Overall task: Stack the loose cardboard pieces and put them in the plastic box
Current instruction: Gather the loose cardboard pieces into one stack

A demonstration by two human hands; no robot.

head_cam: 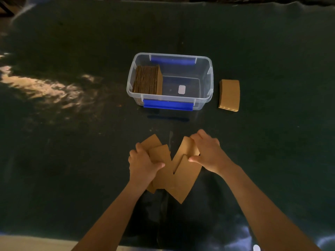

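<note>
Several loose brown cardboard pieces (183, 180) lie fanned out on the dark table near me, overlapping in a W shape. My left hand (143, 164) grips the left pieces, thumb on top. My right hand (206, 153) pinches the upper edge of the right pieces. Farther back stands the clear plastic box (206, 77) with blue latches. A stack of cardboard pieces (147, 79) stands on edge in its left end; the right part of the box holds only a small white label.
A separate short stack of cardboard (229, 95) lies flat on the table just right of the box. The dark cloth-covered table (72, 142) spreads wide on both sides. Its near edge runs along the bottom of the view.
</note>
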